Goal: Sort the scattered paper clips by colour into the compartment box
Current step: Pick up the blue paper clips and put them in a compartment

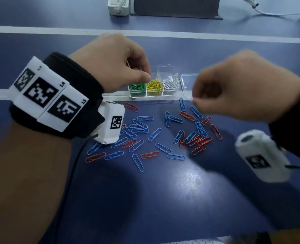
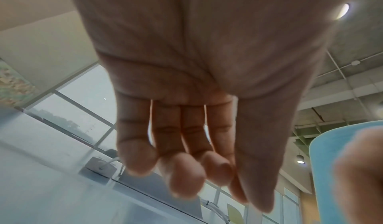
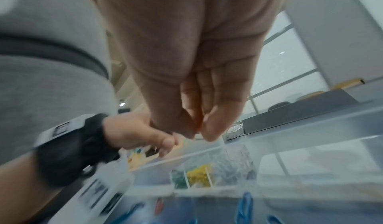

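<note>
A clear compartment box (image 1: 156, 96) stands on the blue table. Its front cells hold green clips (image 1: 136, 87), yellow clips (image 1: 154, 86) and white clips (image 1: 170, 84). Blue paper clips (image 1: 136, 128) and red paper clips (image 1: 198, 140) lie scattered in front of it. My left hand (image 1: 142, 74) hovers over the box's left end. In the left wrist view its fingers (image 2: 182, 178) hang loosely curled and hold nothing. My right hand (image 1: 195, 101), blurred, is at the box's right end. Its thumb and finger (image 3: 199, 132) pinch an orange-red sliver, seemingly a red clip.
A clear empty tray or lid (image 1: 187, 85) adjoins the box on the right. At the far edge are a white power strip (image 1: 118, 5), a dark stand base (image 1: 177, 9) and a white cable (image 1: 272, 14). A black cable (image 1: 75, 164) runs from my left wrist.
</note>
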A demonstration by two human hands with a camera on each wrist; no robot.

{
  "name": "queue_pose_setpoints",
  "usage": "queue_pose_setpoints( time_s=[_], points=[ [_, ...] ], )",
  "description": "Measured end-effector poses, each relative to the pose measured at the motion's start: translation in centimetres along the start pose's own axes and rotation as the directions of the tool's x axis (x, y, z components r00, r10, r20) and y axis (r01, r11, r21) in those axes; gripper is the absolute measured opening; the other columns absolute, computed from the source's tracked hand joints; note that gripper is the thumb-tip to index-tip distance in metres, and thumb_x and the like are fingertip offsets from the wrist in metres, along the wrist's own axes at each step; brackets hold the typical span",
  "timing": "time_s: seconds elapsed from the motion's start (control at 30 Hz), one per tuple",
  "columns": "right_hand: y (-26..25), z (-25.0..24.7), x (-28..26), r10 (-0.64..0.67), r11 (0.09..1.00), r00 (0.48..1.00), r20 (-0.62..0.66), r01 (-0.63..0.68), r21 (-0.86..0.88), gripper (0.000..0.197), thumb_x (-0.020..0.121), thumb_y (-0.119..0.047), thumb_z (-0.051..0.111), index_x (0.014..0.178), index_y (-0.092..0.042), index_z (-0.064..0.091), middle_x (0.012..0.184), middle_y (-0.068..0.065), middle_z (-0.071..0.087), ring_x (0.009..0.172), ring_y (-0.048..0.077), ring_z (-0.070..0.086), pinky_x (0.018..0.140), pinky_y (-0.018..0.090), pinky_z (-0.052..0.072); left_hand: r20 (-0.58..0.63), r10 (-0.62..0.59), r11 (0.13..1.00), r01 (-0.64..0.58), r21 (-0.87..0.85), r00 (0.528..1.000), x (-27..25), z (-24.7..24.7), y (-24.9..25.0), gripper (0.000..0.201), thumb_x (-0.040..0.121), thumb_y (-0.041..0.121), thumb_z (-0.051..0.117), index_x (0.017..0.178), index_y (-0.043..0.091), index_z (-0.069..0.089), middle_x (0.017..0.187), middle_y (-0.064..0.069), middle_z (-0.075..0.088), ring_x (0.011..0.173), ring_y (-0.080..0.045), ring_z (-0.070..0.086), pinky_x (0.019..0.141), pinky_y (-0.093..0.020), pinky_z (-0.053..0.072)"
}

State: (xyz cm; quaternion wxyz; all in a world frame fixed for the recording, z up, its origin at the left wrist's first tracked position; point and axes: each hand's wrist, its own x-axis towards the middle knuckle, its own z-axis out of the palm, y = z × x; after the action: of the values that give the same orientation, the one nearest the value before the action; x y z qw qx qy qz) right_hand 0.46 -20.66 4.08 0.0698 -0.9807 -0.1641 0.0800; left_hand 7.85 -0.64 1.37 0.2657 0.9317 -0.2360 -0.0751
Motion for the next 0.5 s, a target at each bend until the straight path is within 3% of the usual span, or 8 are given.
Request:
queue_pose_setpoints(
  time_s=[0.07, 0.17, 0.27, 0.33, 0.4, 0.5],
  points=[
    [0.2, 0.5, 2.8, 0.094, 0.989, 0.993, -0.074, -0.085, 0.117, 0.013, 0.076, -0.025, 0.06, 0.074, -0.019, 0.072, 0.051, -0.013, 0.055, 0.054, 0.011, 0.053, 0.058, 0.002, 0.032, -0.002, 0.013, 1.0, -0.013, -0.002, 1.0, 0.0, 0.0, 0.3, 0.011, 0.077, 0.035, 0.067, 0.082, 0.026, 0.071, 0.067, 0.011, 0.063, 0.057, 0.005, 0.053, 0.053, 0.0, 0.035],
    [0.4, 1.7, 5.9, 0.177, 0.973, 0.982, -0.067, -0.164, 0.164, 0.015, 0.08, -0.02, 0.059, 0.08, -0.016, 0.073, 0.051, -0.009, 0.055, 0.06, 0.013, 0.058, 0.063, 0.02, 0.045, -0.024, 0.048, 0.999, -0.048, -0.006, 0.999, -0.1, -0.1, 1.2, 0.008, 0.077, 0.034, 0.067, 0.08, 0.027, 0.071, 0.064, 0.012, 0.062, 0.058, 0.008, 0.053, 0.056, 0.0, 0.037],
    [0.5, 2.2, 7.0, 0.177, 0.976, 0.981, -0.077, -0.164, 0.144, 0.019, 0.085, -0.025, 0.06, 0.088, -0.013, 0.074, 0.057, -0.006, 0.056, 0.063, 0.016, 0.056, 0.075, 0.025, 0.049, 0.005, 0.067, 0.998, -0.066, -0.003, 0.998, -0.5, -0.2, 1.6, 0.013, 0.076, 0.035, 0.066, 0.082, 0.025, 0.072, 0.064, 0.01, 0.063, 0.062, 0.003, 0.054, 0.055, -0.005, 0.038],
    [0.7, 2.1, 6.9, 0.151, 0.984, 0.984, -0.096, -0.14, 0.106, 0.024, 0.087, -0.03, 0.059, 0.092, -0.011, 0.074, 0.069, 0.003, 0.063, 0.071, 0.019, 0.054, 0.079, 0.027, 0.048, 0.008, 0.066, 0.998, -0.066, 0.012, 0.998, -0.7, -0.4, 1.7, 0.015, 0.075, 0.036, 0.065, 0.082, 0.026, 0.072, 0.066, 0.009, 0.064, 0.069, 0.0, 0.055, 0.057, -0.008, 0.039],
    [0.6, 2.2, 6.1, 0.105, 0.992, 0.991, -0.084, -0.099, 0.077, 0.024, 0.087, -0.031, 0.06, 0.093, -0.013, 0.074, 0.077, 0.008, 0.068, 0.072, 0.019, 0.052, 0.074, 0.024, 0.043, -0.001, 0.07, 0.997, -0.07, 0.024, 0.998, -1.2, -0.7, 1.8, 0.015, 0.075, 0.037, 0.065, 0.082, 0.027, 0.072, 0.068, 0.009, 0.065, 0.074, 0.003, 0.055, 0.06, -0.008, 0.039],
    [-0.2, 2.8, 4.4, 0.038, 0.999, 0.997, 0.068, -0.04, 0.027, 0.015, 0.082, -0.031, 0.064, 0.084, -0.02, 0.074, 0.069, 0.001, 0.066, 0.07, 0.02, 0.059, 0.062, 0.02, 0.041, -0.012, 0.062, 0.998, -0.062, 0.014, 0.998, -2.1, -1.2, 2.0, 0.01, 0.076, 0.036, 0.066, 0.079, 0.029, 0.072, 0.066, 0.01, 0.066, 0.075, 0.001, 0.057, 0.059, -0.005, 0.039]
  ],
)
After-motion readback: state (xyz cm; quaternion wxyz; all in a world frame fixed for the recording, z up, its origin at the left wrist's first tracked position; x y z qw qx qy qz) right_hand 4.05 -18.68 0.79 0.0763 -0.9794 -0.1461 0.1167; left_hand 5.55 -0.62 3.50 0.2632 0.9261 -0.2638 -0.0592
